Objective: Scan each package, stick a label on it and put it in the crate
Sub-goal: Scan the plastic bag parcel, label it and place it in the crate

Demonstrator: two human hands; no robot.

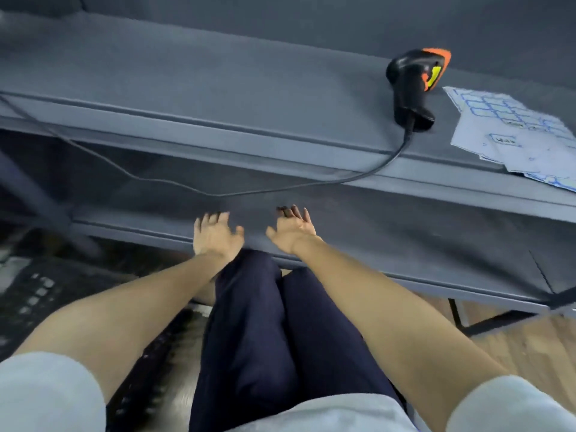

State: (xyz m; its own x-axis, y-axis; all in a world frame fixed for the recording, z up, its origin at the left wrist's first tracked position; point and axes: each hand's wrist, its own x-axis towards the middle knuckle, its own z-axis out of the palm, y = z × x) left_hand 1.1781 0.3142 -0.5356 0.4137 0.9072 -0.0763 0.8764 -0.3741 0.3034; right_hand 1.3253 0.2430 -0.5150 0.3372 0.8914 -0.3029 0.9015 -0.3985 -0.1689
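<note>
Both my arms stretch forward and down toward the lower shelf of a grey table. My left hand (pixel 215 233) and my right hand (pixel 291 230) hover side by side over the shelf with fingers spread, holding nothing. A black barcode scanner (pixel 411 88) with orange and yellow trim lies on the table top at the upper right. Its cable (pixel 237 192) trails off the front edge to the left. White label sheets (pixel 514 135) with blue-outlined labels lie to the right of the scanner. No package shows in this view.
The grey table top (pixel 218 88) spans the frame, and the lower shelf (pixel 405 232) lies under it. A dark perforated crate (pixel 46 300) stands on the floor at the lower left. My legs in dark trousers (pixel 265 338) are below the shelf edge. Wooden floor (pixel 530 347) shows at right.
</note>
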